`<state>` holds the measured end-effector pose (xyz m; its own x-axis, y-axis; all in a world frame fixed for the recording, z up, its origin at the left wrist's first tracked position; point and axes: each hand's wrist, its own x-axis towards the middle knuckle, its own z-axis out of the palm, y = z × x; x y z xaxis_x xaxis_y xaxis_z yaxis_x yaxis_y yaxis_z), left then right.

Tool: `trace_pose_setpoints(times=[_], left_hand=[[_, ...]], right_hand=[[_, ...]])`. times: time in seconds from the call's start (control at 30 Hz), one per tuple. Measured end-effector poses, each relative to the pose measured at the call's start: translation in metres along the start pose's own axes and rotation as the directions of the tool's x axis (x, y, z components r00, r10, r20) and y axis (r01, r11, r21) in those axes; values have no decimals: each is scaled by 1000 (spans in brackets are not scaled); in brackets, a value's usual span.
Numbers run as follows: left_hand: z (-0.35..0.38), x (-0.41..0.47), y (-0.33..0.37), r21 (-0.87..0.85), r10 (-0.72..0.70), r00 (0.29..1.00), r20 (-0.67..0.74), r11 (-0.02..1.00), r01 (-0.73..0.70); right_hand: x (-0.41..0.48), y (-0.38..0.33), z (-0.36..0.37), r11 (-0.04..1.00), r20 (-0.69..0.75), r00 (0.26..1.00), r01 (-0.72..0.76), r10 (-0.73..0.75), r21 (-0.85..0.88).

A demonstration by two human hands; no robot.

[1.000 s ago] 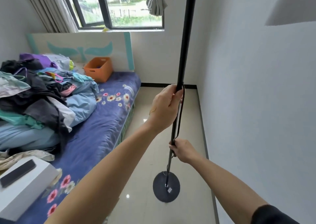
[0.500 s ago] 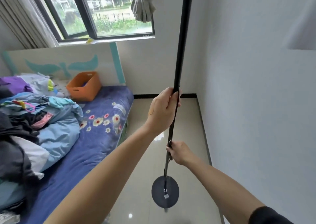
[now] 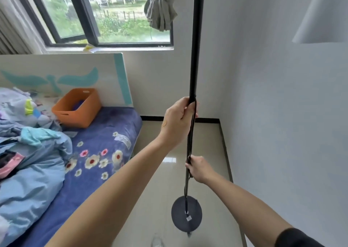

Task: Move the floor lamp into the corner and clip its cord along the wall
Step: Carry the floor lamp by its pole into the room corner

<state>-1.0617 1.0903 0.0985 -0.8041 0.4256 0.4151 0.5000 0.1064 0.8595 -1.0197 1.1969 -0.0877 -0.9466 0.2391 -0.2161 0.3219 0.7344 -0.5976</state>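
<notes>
The floor lamp's black pole (image 3: 195, 45) runs up the middle of the head view, and its round black base (image 3: 185, 216) hangs just above the tiled floor. Its white shade (image 3: 323, 17) shows at the top right. My left hand (image 3: 177, 123) is wrapped around the pole at mid height. Lower down, my right hand (image 3: 197, 168) grips the pole together with the black cord (image 3: 192, 133), which runs along the pole between both hands. The room corner (image 3: 219, 119) lies ahead, just right of the pole.
A bed (image 3: 105, 152) with a blue floral sheet fills the left side, piled with clothes and an orange basket (image 3: 79, 108). A window (image 3: 105, 17) sits above the headboard. The white wall (image 3: 282, 124) runs along the right. A strip of tiled floor (image 3: 203, 143) leads to the corner.
The lamp base has lifted off the floor and the lamp has moved toward the corner. My view has shifted forward and right; the clothes pile has slid out at the left.
</notes>
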Motion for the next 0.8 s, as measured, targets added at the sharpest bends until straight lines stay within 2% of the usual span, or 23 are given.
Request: trace_pose_setpoints(times=[0.27,0.53,0.8], left_hand=[[-5,160,-71,-85,19,992,128,996,-8],[26,309,-117,-110,64,991,117,993,-51],[84,451,-176,-28,58,988,142,998,-55]], right_hand=[[153,-15,-41,989,-49,990,-132,135,67],[293,-12,-106,992,-78,989,-124,125,12],[447,30,-161,992,-43,991,-127,127,7]])
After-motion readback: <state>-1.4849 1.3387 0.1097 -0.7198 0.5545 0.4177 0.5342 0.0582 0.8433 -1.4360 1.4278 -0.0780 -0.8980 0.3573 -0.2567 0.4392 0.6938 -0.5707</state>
